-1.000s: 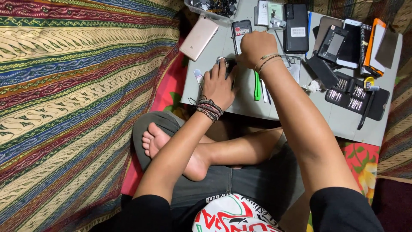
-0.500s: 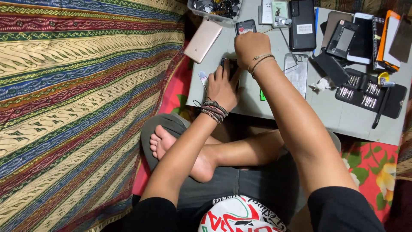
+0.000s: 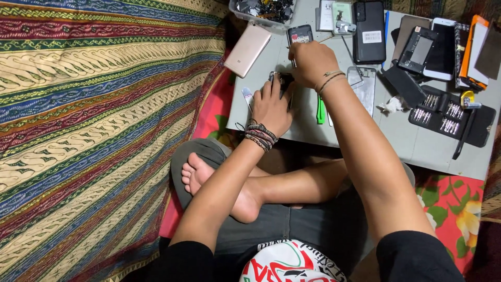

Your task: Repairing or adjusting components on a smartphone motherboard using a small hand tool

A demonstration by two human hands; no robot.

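Fingers of the left hand (image 3: pixel 271 107) lie spread on the dark phone (image 3: pixel 283 81), its long axis hidden; right hand (image 3: pixel 311 61) curls above.

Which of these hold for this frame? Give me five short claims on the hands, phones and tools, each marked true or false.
1. The left hand rests flat on a small dark device on the grey work mat. True.
2. The right hand is lifting the pink phone. False: the pink phone lies apart at the mat's left edge, untouched; the right hand is closed on a thin tool over the dark device.
3. The screwdriver bit kit lies open on the right of the mat. True.
4. The left wrist is bare. False: it wears several bracelets.
5. A green tool lies beside the right forearm. True.
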